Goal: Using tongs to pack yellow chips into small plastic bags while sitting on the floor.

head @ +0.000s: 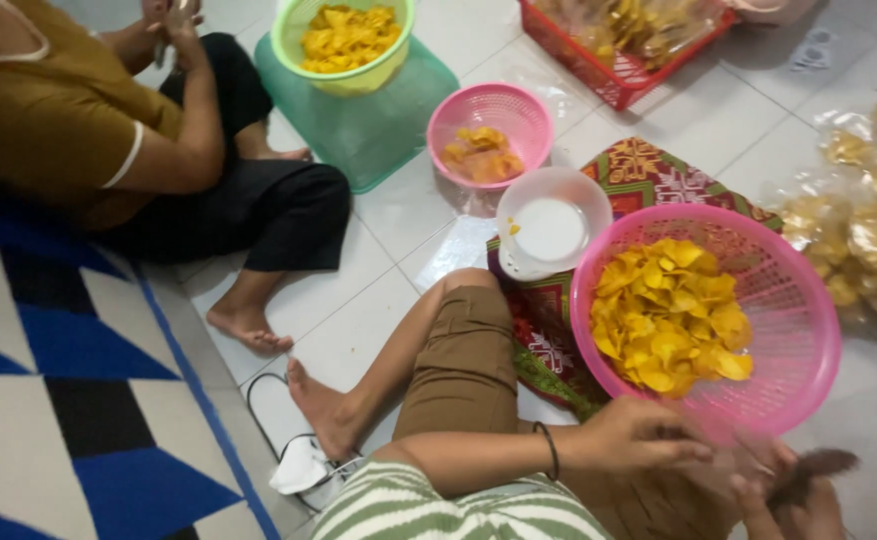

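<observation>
Hands are seen low at the bottom edge, close together and blurred. The left hand [648, 435] is held palm down with fingers curled, a dark band on its wrist; the right hand [793, 490] lies just beside it, partly cut off by the frame. A thin clear bag [733, 455] seems to be pinched between them, though it cannot be told for certain how tightly either hand is closed. Just above the hands, nearly touching the left one, a big pink basket [808, 300] is tilted on a patterned cloth [648, 165]; yellow chips [668, 315] are heaped in it. Beyond the basket a white bowl [548, 225] is set, and farther off a small pink basket [498, 110] with a few chips. A green basket [343, 45] of chips rests on a green lid, and a red crate [613, 65] is placed at the top. Filled bags [858, 230] are piled at the right. A second person [88, 120] is seated on the tiled floor [408, 210] at the left, beside a blue-patterned rug [48, 380].
</observation>
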